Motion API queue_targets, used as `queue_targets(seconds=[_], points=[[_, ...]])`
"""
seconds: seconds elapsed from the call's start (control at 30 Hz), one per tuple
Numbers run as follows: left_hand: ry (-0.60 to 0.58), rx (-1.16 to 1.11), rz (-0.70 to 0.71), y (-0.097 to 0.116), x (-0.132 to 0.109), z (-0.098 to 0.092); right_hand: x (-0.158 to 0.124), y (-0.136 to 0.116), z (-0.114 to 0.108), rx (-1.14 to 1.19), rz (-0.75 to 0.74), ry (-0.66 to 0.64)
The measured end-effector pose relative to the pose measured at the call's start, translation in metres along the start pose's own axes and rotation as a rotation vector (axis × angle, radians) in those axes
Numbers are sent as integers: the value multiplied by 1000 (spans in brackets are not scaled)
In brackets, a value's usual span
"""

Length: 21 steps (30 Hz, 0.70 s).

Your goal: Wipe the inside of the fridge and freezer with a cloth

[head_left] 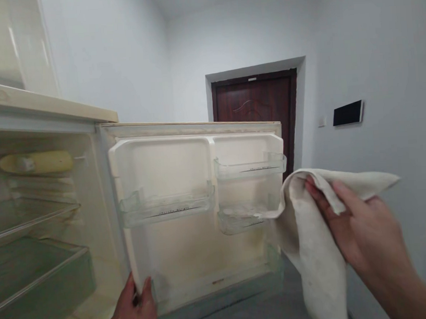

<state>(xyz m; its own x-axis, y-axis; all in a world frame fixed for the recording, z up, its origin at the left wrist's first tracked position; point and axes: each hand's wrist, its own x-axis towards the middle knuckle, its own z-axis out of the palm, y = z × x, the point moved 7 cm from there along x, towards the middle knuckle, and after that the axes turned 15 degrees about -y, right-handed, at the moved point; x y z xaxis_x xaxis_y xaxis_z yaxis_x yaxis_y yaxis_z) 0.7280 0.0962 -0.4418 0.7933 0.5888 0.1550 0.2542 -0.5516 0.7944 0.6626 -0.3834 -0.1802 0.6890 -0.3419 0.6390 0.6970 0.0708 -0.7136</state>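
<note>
While your L hand (133, 311) grips the raised rim at the btm L corner of the open off-white plastic-lined fridge door (175, 258), thumb & fingers closed round that edge, your R hand (361, 227) is up at far R, closed in a pinch on a crumpled off-white fabric cloth (312, 249); fingers fold over its top hem, the rest hangs loose below the palm.

Key relation: the cloth sits just beside the door's free R edge; its L fold overlaps the lower R clear plastic door bin (241, 219) in view, touching or not can't tell; the door's inner face lies L of the cloth hand & faces you, long axis running L–R across the frame; so your R hand is nearer the two R bins, your L hand nearer the wide clear plastic bin (167, 208) on the L side. Upper R clear plastic bin (250, 166) is up & L of the cloth, apart from it. Fridge cavity w/ glass shelves (29, 216) is far L, well apart from the R hand; a pale yellow oblong fitting (36, 162) sits near its top.

Writing: each bin front carries a thin line of dark print, too small & blurred to read; no brand legible on door or cabinet. Behind: dark brown wooden room door (256, 108) & black rectangular wall panel (348, 113); no text on either.
</note>
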Motion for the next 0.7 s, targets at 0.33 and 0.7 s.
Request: queue_targets(seconds=[0.33,0.7], points=[[-44,-16,-26,-5,2,0,71,95,72,-751,11,-690],[-105,-22,-105,-3,3,1,92,119,146,-1086,-23,-841]])
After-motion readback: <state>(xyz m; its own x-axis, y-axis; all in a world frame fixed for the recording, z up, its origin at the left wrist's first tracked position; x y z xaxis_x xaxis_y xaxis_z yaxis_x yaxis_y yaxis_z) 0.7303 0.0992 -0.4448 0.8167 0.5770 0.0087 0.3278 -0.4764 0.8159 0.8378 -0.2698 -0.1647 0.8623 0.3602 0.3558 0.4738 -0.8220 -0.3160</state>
